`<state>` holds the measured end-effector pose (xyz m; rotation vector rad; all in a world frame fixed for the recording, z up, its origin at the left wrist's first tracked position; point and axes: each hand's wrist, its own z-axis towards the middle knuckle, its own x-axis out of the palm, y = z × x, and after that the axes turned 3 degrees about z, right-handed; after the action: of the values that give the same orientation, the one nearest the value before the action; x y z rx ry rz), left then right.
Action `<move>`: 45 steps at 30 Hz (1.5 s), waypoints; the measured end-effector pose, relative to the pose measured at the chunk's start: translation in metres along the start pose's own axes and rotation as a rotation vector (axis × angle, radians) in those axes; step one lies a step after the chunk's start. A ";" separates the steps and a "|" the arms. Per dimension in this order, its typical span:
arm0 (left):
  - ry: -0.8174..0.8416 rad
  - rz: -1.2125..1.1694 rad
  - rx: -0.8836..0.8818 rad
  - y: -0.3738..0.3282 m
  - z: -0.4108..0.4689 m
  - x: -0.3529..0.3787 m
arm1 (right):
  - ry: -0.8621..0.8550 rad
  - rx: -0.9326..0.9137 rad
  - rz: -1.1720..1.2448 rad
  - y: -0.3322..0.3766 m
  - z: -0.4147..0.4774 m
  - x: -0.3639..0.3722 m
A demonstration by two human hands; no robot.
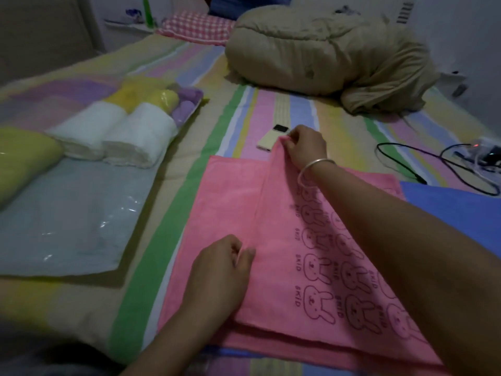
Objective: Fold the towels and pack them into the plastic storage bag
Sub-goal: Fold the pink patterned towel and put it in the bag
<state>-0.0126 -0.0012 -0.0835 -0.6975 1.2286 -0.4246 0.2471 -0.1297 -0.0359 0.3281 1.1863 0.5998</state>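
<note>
We record a dim, evenly lit scene with a cool cast. Small glare streaks mark the plastic storage bag. Weak, soft shadows lie on the pink towel. Wide-angle bending shows at the edges; the bottom-left corner is blurred.

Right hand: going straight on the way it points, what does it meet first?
Likely the small cream device just past the right hand, which pinches the pink towel; depth unclear.
</note>
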 end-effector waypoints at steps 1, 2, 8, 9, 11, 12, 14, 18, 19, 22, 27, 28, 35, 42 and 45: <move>-0.023 -0.004 -0.022 0.007 -0.002 -0.007 | 0.025 -0.011 0.008 0.012 0.003 0.010; -0.045 -0.003 -0.040 0.015 -0.004 -0.014 | 0.052 -0.022 0.007 0.025 0.005 0.021; -0.105 -0.006 -0.142 0.056 -0.018 -0.046 | 0.170 -0.075 -0.010 0.083 0.000 0.080; -0.098 -0.019 -0.151 0.060 -0.020 -0.048 | 0.184 -0.088 -0.022 0.088 -0.002 0.087; -0.082 -0.030 -0.170 0.065 -0.024 -0.050 | 0.212 -0.097 -0.044 0.097 -0.005 0.100; -0.074 -0.025 -0.179 0.066 -0.025 -0.051 | 0.225 -0.097 -0.059 0.099 -0.006 0.105; -0.058 -0.002 -0.195 0.066 -0.026 -0.052 | 0.256 -0.099 -0.095 0.099 -0.008 0.111; -0.026 0.035 -0.232 0.063 -0.025 -0.054 | 0.298 -0.112 -0.005 0.095 -0.018 0.110; -0.025 0.054 -0.229 0.062 -0.025 -0.056 | 0.311 -0.114 0.062 0.094 -0.024 0.105; -0.072 0.315 -0.187 0.050 -0.028 -0.065 | 0.339 -0.214 0.145 0.079 -0.050 0.075; -0.168 0.445 0.257 0.022 -0.032 -0.030 | 0.353 -0.215 -0.220 -0.005 -0.114 -0.007; -0.080 0.417 0.321 0.016 -0.036 -0.017 | 0.375 -0.162 -0.319 -0.027 -0.131 -0.023; 0.214 0.520 0.513 0.027 -0.048 0.017 | 0.340 -0.026 -0.323 -0.100 -0.246 -0.124; 0.325 0.521 0.730 0.038 -0.041 0.000 | 0.225 -0.282 -0.123 -0.114 -0.301 -0.173; 0.298 0.534 0.798 0.038 -0.045 -0.011 | 0.189 -0.340 -0.168 -0.117 -0.315 -0.179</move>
<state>-0.0611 0.0221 -0.1091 0.3844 1.3248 -0.5257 -0.0598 -0.3518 -0.0734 -0.1187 1.2526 0.6827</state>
